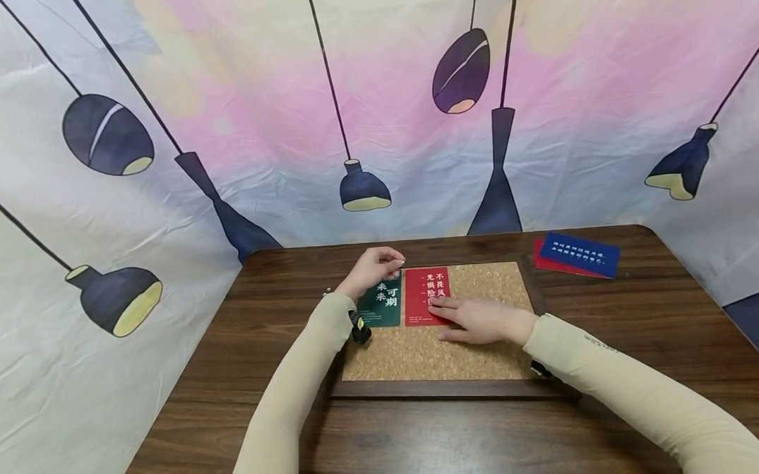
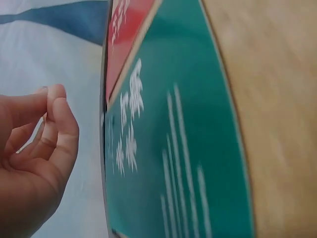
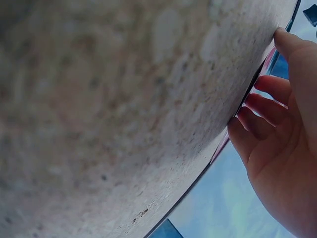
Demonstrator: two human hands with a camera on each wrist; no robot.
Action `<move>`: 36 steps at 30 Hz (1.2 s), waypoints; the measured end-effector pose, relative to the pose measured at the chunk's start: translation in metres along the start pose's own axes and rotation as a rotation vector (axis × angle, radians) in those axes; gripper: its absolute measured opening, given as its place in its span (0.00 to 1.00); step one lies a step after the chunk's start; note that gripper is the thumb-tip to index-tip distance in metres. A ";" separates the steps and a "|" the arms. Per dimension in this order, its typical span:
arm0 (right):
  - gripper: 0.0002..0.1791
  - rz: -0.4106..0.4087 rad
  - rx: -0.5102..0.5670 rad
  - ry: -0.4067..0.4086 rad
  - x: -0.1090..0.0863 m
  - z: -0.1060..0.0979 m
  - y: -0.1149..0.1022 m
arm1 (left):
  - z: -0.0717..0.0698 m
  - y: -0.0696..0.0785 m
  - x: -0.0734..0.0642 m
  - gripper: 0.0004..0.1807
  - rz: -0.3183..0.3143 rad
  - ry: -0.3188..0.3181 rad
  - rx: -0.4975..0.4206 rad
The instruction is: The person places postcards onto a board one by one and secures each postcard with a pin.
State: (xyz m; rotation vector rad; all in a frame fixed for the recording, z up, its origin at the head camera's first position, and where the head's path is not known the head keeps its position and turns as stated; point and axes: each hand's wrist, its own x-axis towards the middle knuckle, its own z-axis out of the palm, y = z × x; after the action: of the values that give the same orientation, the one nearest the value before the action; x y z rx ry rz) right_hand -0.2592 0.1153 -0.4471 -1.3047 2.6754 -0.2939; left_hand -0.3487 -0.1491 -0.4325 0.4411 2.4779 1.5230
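Note:
A green card (image 1: 383, 311) with white characters lies on a cork board (image 1: 435, 355) in a dark frame. Beside it to the right is a red card (image 1: 417, 299), also with white characters. My right hand (image 1: 478, 319) rests on the red card's right side with fingers extended, the thumb over the cork. Above the green card's upper part, my left hand (image 1: 371, 269) has thumb and forefinger tips together. In the left wrist view that hand (image 2: 37, 148) shows curled fingers beyond the green card (image 2: 183, 124); no object is visible between the tips, which may hide something small.
A blue card (image 1: 580, 254) with white writing overlaps another red card (image 1: 546, 264) at the wooden table's (image 1: 637, 310) back right. Behind the table hangs a cloth (image 1: 407, 137) printed with lamps. The board's dark frame (image 1: 437, 388) forms a raised edge.

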 end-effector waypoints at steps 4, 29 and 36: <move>0.35 -0.006 -0.005 0.005 -0.001 -0.001 0.001 | 0.014 0.005 0.011 0.16 -0.005 -0.053 0.002; 0.35 -0.013 -0.025 -0.015 0.002 0.000 0.001 | 0.057 0.022 0.054 0.10 -0.121 -0.188 -0.020; 0.35 -0.020 -0.004 -0.028 -0.007 -0.010 0.003 | 0.061 0.021 0.058 0.10 -0.141 -0.190 -0.008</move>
State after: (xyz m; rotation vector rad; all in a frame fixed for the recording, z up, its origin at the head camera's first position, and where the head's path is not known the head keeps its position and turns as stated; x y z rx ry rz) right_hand -0.2595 0.1236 -0.4376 -1.3272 2.6431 -0.2710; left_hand -0.3805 -0.0686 -0.4422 0.3816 2.3050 1.3683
